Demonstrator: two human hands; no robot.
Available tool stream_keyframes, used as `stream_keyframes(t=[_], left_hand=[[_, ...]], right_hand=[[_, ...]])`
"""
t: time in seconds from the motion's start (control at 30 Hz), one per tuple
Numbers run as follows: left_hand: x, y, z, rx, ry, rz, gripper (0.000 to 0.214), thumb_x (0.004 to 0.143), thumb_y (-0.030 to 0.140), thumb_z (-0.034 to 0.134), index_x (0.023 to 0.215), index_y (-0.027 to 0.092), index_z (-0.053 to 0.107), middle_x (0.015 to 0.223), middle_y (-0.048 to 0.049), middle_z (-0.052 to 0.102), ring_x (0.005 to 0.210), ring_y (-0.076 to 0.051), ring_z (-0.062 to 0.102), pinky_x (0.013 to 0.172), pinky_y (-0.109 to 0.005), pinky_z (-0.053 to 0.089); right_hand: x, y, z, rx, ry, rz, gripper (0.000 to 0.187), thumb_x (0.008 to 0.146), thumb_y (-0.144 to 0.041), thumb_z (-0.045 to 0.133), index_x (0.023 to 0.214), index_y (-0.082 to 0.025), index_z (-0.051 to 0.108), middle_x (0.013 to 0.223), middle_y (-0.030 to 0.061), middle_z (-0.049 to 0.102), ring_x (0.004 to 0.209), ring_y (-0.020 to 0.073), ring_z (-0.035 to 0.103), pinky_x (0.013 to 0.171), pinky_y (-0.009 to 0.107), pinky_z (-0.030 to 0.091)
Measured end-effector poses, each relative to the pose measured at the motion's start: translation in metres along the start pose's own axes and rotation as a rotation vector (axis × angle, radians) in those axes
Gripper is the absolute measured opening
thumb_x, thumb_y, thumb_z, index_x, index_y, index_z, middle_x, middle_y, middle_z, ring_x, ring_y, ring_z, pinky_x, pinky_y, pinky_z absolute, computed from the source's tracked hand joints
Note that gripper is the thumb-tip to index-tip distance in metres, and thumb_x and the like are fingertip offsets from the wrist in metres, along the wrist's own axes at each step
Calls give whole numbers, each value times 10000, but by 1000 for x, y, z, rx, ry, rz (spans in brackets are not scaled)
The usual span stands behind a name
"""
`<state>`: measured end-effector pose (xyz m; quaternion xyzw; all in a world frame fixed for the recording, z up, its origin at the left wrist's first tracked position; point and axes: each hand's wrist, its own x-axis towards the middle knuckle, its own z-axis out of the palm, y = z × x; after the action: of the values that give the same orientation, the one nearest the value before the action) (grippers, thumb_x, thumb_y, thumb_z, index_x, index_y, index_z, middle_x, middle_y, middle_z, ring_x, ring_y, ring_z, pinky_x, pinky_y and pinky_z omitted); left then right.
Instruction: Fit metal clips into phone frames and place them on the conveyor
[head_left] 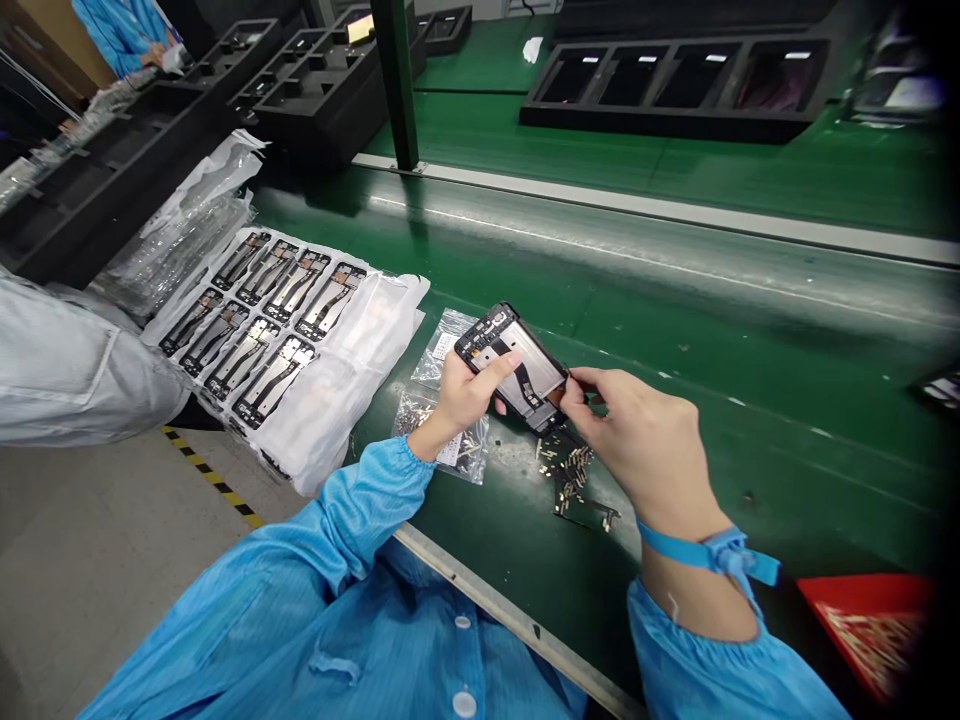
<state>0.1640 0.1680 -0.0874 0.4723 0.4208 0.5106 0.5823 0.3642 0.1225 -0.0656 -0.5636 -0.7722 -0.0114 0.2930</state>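
Two hands gripped phone frame (517, 365) above loose brass parts (570, 470); we saw left hand (469, 395) cradling it, thumb across face, right hand (637, 440) pinching far edge. Long axis slanted toward right hand, which lay nearer that end.

Green workbench (750, 430), loose brass parts (570, 470), clear bags (442, 345)

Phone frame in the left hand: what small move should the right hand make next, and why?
Probably press at the edge of the phone frame with the fingertips of the right hand: they rest there beside a copper-coloured patch, while the left hand holds the frame above the loose brass parts.
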Motion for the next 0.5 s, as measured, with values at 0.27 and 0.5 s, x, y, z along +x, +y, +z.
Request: stream_keyframes(t=[0.27, 0.5], left_hand=[[4, 2, -8, -92, -64, -33, 551, 807, 685, 859, 800, 172, 656, 649, -22, 712, 408, -155, 606, 305, -270, 469], [3, 10, -10, -110, -163, -53, 564, 789, 691, 869, 814, 171, 650, 631, -15, 685, 403, -161, 610, 296, -260, 447]], right_hand=[[5, 5, -11, 581, -51, 223, 76, 953, -302, 714, 933, -233, 690, 879, 35, 728, 718, 181, 678, 695, 312, 586], [3, 23, -22, 906, -361, 426, 360, 891, -580, 854, 972, -235, 787, 958, 97, 784, 818, 243, 758, 713, 308, 659]])
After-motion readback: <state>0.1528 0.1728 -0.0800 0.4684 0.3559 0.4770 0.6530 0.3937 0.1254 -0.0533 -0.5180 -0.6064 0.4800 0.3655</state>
